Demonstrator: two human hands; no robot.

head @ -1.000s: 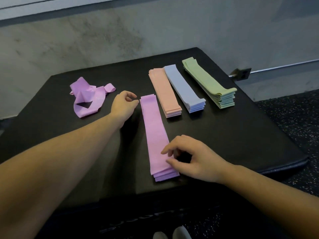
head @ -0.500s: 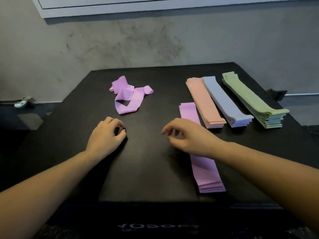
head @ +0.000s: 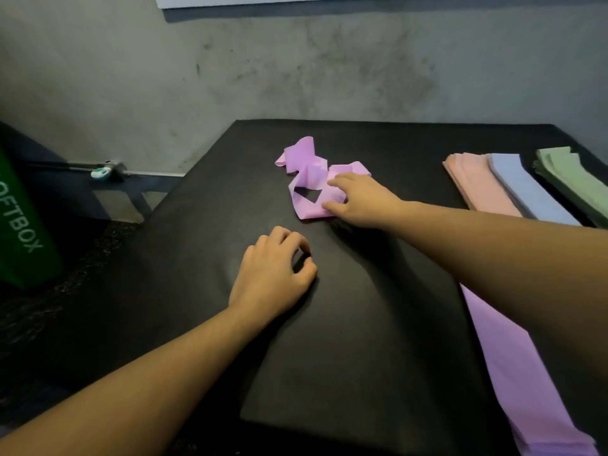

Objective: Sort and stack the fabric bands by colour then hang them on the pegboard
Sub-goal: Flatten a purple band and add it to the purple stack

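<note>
A crumpled heap of loose purple bands (head: 304, 159) lies at the back middle of the black padded table (head: 345, 340). My right hand (head: 365, 202) reaches across and rests on the heap's right side, fingers stretched over the fabric and thumb at its near edge. Nearer to me, my left hand (head: 273, 274) rests on the bare table with loosely curled fingers and holds nothing. A flat purple stack (head: 513, 357) runs along the right, partly under my right forearm. Behind it lie the pink stack (head: 477, 182), the blue stack (head: 526, 189) and the green stack (head: 569, 179), side by side.
A green box (head: 19, 225) with white lettering stands on the floor at the left. A metal rail with a teal fitting (head: 102, 171) runs along the foot of the grey wall. A white board edge (head: 329, 1) shows at the top.
My right hand has left the purple stack and moved left and away onto the crumpled purple bands. My left hand pulled back toward me and rests on the table. The view swung left.
</note>
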